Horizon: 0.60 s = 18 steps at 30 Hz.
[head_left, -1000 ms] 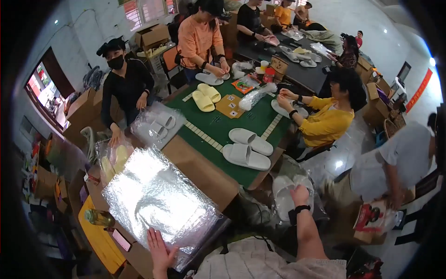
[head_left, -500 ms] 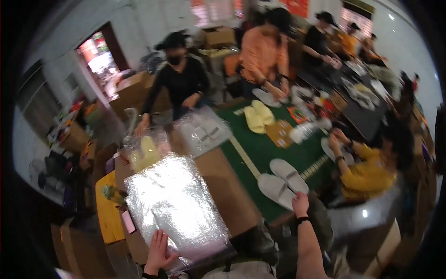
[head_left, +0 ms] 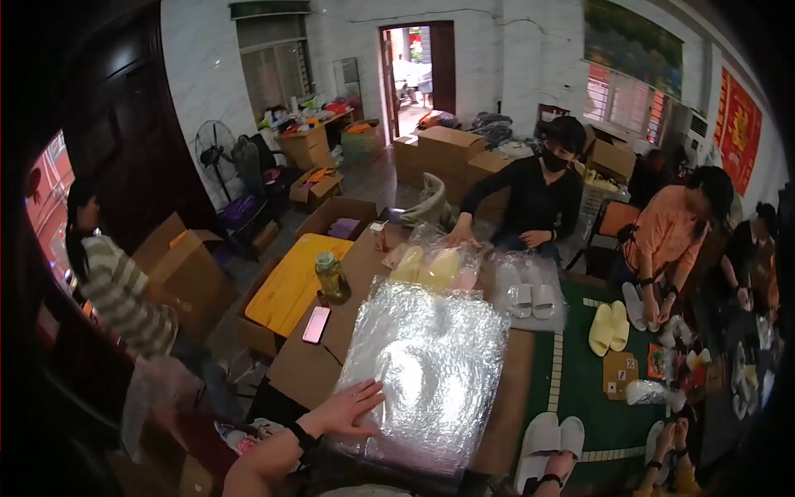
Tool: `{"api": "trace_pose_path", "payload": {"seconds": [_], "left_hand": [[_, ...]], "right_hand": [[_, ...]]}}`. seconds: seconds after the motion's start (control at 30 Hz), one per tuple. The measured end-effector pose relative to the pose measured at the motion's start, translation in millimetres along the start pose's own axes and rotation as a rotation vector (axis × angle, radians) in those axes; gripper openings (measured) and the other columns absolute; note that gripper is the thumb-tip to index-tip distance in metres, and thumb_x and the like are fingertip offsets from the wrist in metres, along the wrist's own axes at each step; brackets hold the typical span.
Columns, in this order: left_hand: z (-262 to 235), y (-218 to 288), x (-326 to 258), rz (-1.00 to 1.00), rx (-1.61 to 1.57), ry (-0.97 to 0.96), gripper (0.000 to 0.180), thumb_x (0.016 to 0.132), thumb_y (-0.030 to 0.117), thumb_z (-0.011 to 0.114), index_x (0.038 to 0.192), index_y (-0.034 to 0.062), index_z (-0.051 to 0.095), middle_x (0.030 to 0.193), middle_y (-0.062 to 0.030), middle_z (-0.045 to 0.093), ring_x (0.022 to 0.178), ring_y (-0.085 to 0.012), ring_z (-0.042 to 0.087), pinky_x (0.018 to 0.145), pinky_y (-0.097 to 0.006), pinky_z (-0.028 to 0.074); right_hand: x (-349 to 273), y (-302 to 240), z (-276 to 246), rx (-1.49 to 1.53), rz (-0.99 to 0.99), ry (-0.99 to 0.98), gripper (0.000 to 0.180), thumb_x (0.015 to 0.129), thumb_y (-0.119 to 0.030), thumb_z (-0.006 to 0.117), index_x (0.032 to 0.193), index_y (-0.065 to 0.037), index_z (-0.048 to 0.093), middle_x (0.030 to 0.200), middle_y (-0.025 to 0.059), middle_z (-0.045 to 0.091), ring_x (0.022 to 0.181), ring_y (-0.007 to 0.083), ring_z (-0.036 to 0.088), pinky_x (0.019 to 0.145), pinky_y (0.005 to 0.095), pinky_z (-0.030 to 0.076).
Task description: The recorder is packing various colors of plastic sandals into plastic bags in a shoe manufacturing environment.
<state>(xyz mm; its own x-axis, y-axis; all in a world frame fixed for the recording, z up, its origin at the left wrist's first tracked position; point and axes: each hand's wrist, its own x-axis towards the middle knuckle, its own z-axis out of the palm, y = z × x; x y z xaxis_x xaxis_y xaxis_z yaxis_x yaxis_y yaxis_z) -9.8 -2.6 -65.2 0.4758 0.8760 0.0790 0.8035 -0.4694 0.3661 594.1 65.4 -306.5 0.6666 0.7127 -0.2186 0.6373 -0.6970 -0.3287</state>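
Observation:
My left hand [head_left: 352, 406] lies flat with fingers spread on the lower left of a stack of shiny clear plastic bags [head_left: 431, 356]. At the lower right, my right hand [head_left: 560, 466] is closed on a pair of white slippers [head_left: 540, 435], which lie on the green mat [head_left: 617, 431]. Part of the slippers is hidden by the hand, and their near ends run toward the picture's edge. Beyond the stack are yellow slippers [head_left: 440, 269] in clear plastic, and a bagged white pair [head_left: 530, 300] lies to their right.
A pink-screened phone [head_left: 315, 324] and a green-tinted jar [head_left: 331, 277] stand left of the stack. A yellow board [head_left: 296, 282] lies beyond. Yellow slippers [head_left: 609, 328] and a brown card [head_left: 619, 375] rest on the mat. Co-workers surround the table; a person in stripes [head_left: 128, 294] is at left.
My view has swung left, bringing the doorway and the striped-shirted person in. My left hand stays on the bag stack, and my right hand stays at the white slippers.

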Motion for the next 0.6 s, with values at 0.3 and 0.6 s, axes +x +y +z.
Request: {"api": "trace_pose_path", "payload": {"seconds": [0.3, 0.6], "left_hand": [[-4.1, -11.2, 1.6, 0.014, 0.033, -0.075, 0.087, 0.087, 0.057, 0.066, 0.147, 0.0005, 0.041, 0.152, -0.0309, 0.036, 0.143, -0.0451, 0.033, 0.119, -0.046, 0.029], [-13.0, -6.0, 25.8, -0.048, -0.294, -0.016, 0.038, 0.097, 0.031, 0.058, 0.126, 0.0058, 0.061, 0.133, -0.0237, 0.057, 0.128, -0.0408, 0.051, 0.108, -0.047, 0.043]], "right_hand": [[-95.2, 16.8, -43.1, 0.750, -0.246, 0.235, 0.013, 0.088, -0.003, 0.065, 0.091, 0.008, 0.062, 0.083, 0.0149, 0.066, 0.076, 0.0219, 0.063, 0.069, 0.0354, 0.049], [-248.3, -97.9, -183.6, 0.895, -0.555, 0.237, 0.025, 0.088, 0.000, 0.064, 0.112, 0.006, 0.066, 0.102, 0.0087, 0.069, 0.099, 0.0165, 0.063, 0.083, 0.0300, 0.050]]}}
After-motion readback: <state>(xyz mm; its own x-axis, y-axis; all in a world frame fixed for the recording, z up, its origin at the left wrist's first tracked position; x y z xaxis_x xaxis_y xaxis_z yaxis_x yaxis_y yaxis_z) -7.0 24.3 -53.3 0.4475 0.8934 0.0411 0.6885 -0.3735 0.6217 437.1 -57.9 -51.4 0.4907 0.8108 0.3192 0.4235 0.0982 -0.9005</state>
